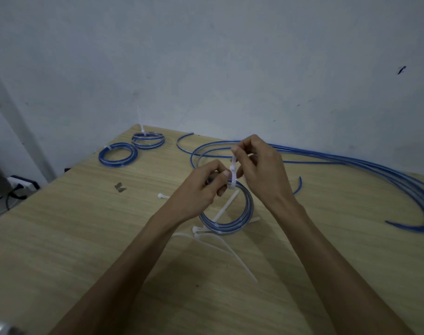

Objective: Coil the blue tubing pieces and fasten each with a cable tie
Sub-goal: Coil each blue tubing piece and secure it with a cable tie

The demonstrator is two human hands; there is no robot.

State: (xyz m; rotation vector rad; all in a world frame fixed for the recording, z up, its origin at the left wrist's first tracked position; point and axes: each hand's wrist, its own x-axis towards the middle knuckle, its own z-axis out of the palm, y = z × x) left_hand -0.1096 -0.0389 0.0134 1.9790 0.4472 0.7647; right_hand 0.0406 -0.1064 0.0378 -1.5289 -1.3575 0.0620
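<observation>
The left hand (201, 187) grips the top of the coil (230, 213), fingers curled round the bunched turns, while the right hand (257, 163) pinches the tail of the tie (232, 172) and holds it upward above the head. The coil stands tilted just above the table (85, 238), near its middle, its lower arc close to the wood — whether it touches I cannot tell.

The tie looks looped round the turns but probably not yet drawn snug. If the left hand eases off before the tie bites, the springy turns could fan out and slip from the loop. A pull off to one side could drag the head along the turns or twist the coil out of the grip. A pinch so near the tail's tip could also slip.

Spare ties (220, 245) lie just under and in front of the coil, one passing beneath it — lowering the coil could snag or scatter them. Loose tubing (351, 160) sweeps along the wall side and off to the right, with one curved end just behind the right wrist; a wide elbow swing could catch it. Two tied coils (118, 154) sit well apart at the far left corner, close to the table's left edge. The near part of the table gives open room for setting the coil down.
</observation>
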